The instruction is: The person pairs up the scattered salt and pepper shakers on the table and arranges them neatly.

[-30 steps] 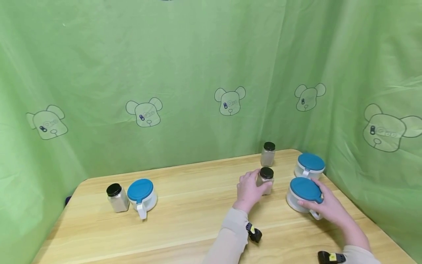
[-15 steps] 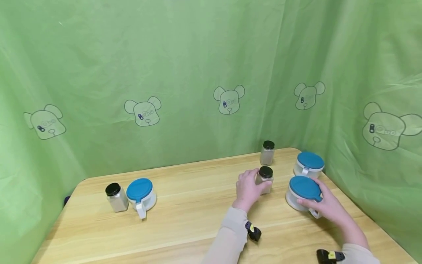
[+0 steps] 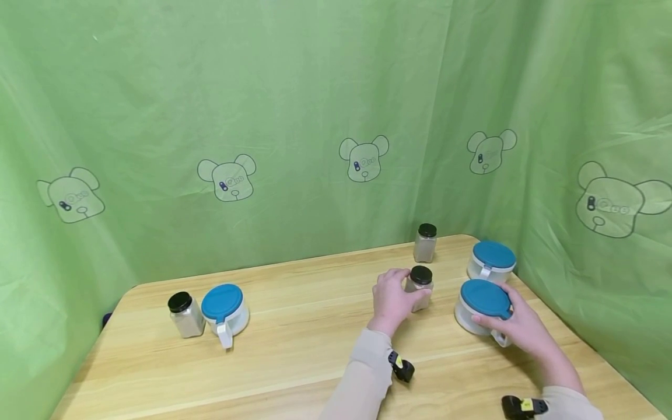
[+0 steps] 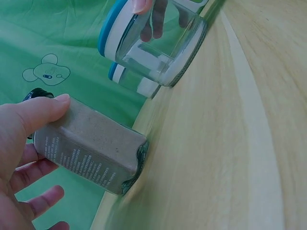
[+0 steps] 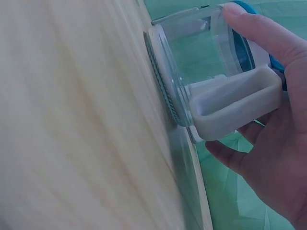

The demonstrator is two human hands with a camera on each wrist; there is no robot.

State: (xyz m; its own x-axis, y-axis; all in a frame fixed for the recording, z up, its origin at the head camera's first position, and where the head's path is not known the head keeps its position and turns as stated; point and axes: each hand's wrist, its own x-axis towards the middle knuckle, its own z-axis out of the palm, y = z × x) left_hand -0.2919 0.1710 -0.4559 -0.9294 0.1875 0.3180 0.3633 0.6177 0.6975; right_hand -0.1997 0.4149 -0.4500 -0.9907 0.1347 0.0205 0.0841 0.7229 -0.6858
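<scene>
My left hand (image 3: 389, 298) holds a square glass jar (image 3: 422, 276) with a black screw lid and grey-brown contents between thumb and fingers. In the left wrist view, the thumb lies along the jar's upper side, near the lid, and the printed text faces the camera. The jar's base is right at the tabletop. My right hand (image 3: 520, 328) grips a round clear glass pot (image 3: 485, 297) by its blue lid and white rim. Its white handle (image 5: 240, 103) points toward the palm in the right wrist view, and the pot's base sits at the table surface.
Behind these stand a second black-lidded jar (image 3: 425, 245) and another blue-lidded pot (image 3: 493, 256). Another jar (image 3: 187, 318) and pot (image 3: 224, 303) stand side by side at the left of the wooden table (image 3: 294, 350). A green curtain (image 3: 294, 105) surrounds the back and sides.
My left hand and its jar have shifted slightly left and toward me. The right hand stays on its pot with hardly any movement.
</scene>
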